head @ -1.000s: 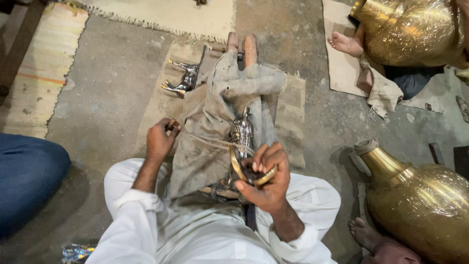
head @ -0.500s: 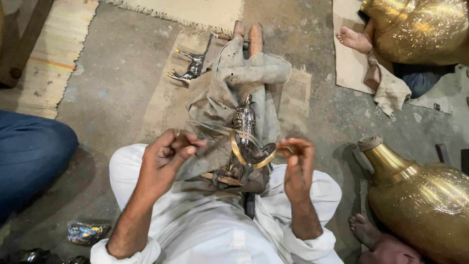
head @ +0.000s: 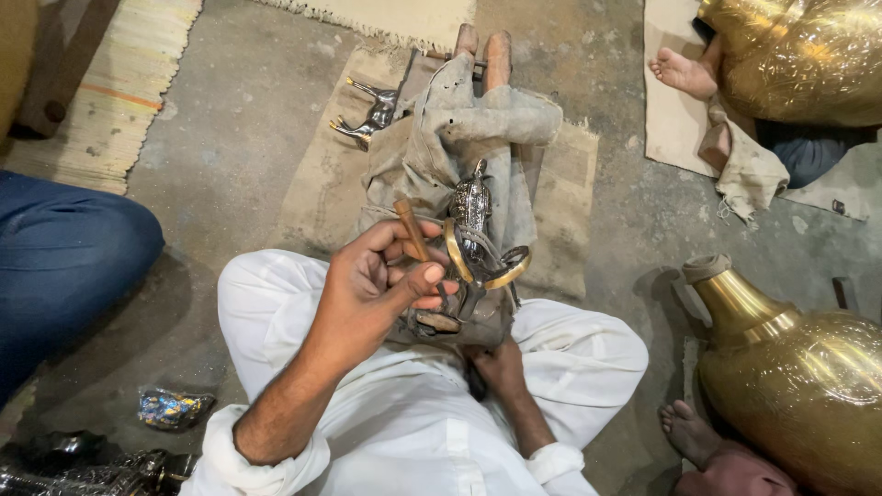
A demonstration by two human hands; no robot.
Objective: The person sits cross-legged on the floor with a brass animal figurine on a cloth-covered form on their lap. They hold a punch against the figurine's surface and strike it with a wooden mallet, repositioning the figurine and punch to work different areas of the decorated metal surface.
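Observation:
I sit on the floor with my legs stretched out under a grey cloth (head: 432,147). A silver-and-brass metal figurine (head: 473,207) with curved brass horns (head: 455,253) lies on the cloth over my lap. My left hand (head: 372,289) is raised just left of it, fingers pinched around a short brown wooden stick (head: 411,230). My right hand (head: 501,367) sits low at my lap, reaching under the figurine's base; its fingers are hidden.
A second metal animal figurine (head: 367,110) lies on the beige mat (head: 312,184). Large brass vases stand at right (head: 808,395) and top right (head: 799,55), with other people's bare feet (head: 680,73) beside them. A blue-trousered knee (head: 64,257) and a crumpled foil wrapper (head: 170,409) are at left.
My left hand has come in from the left and risen over the figurine with the stick. My right hand has let go of the brass horn and dropped to the figurine's base.

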